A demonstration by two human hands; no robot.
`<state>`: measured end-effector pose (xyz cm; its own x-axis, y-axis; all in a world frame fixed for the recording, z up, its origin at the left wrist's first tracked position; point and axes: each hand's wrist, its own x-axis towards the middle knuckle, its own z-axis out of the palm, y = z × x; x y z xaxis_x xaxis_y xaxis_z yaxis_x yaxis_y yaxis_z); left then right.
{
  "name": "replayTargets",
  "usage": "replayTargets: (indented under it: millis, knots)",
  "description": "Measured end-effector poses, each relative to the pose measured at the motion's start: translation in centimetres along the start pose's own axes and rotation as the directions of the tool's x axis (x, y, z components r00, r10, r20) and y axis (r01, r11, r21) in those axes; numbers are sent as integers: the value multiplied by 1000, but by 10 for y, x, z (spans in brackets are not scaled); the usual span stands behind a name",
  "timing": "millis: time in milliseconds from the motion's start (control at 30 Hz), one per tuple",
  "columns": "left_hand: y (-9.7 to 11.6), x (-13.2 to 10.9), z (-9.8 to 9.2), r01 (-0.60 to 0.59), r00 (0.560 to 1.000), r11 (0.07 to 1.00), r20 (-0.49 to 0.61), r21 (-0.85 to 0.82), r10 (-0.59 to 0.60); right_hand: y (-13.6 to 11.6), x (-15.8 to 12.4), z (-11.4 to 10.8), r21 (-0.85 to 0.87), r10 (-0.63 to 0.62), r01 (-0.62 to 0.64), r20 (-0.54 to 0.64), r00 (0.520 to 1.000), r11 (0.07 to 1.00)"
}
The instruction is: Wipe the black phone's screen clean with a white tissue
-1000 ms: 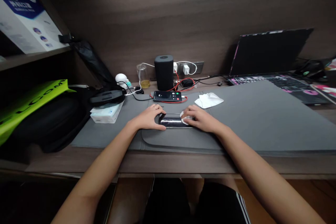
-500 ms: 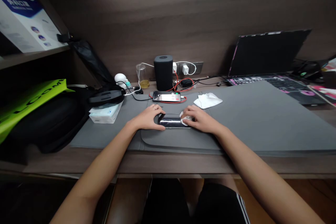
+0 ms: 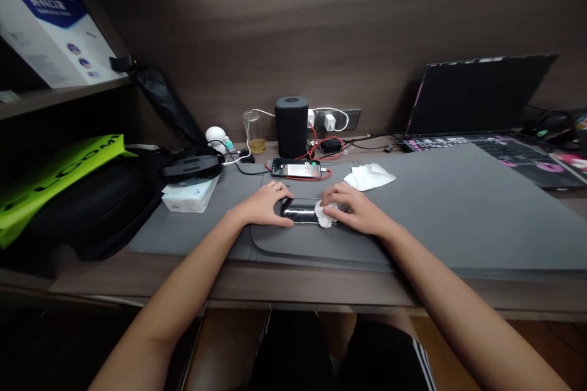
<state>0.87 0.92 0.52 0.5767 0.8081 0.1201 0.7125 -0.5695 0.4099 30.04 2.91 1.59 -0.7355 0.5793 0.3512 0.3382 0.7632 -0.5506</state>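
A dark glossy phone (image 3: pixel 300 211) lies flat on the grey desk mat (image 3: pixel 458 208) in front of me. My left hand (image 3: pixel 266 204) grips its left end with curled fingers; a ring shows on one finger. My right hand (image 3: pixel 353 208) pinches a small white wipe (image 3: pixel 324 215) and presses it on the phone's right part. A second phone (image 3: pixel 297 168) with a lit screen lies just behind, plugged into a red cable (image 3: pixel 321 149).
A crumpled white tissue (image 3: pixel 369 176) lies right of the lit phone. Behind stand a black speaker (image 3: pixel 291 126), a glass (image 3: pixel 252 131) and wall chargers. An open laptop (image 3: pixel 481 104) is at the right. A tissue pack (image 3: pixel 190 194), black bags and a green bag (image 3: pixel 50 177) are at the left.
The wipe under my right hand has slid a little toward the phone's near edge. The lit phone's screen went from dark to bright. The view shifted slightly.
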Motion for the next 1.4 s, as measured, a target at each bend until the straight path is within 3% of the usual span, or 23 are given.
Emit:
replayTargets:
  millis: [433,567,700,800,1067,1233,1400]
  knots:
    - [-3,1,0,-19,1000,1000,-13,8,19,7,2,2,-53,24,-19,82,996,998]
    - [-2,2,0,-14,1000,1000,-14,4,14,6,2,3,-24,50,-50,18,999,998]
    - [-3,3,1,-18,1000,1000,-16,5,18,12,5,4,-58,86,-94,-124,989,994]
    - [-4,3,2,-22,1000,1000,-13,7,22,20,17,3,-112,109,-135,-212,971,984]
    - [-3,3,1,-28,999,999,-27,-21,28,55,75,7,-186,197,-248,-255,947,951]
    - [-3,3,2,-28,999,999,-33,-36,27,77,93,17,-189,212,-258,-230,950,948]
    - [-4,4,3,-26,999,999,-36,-39,25,83,97,21,-202,212,-248,-182,960,948]
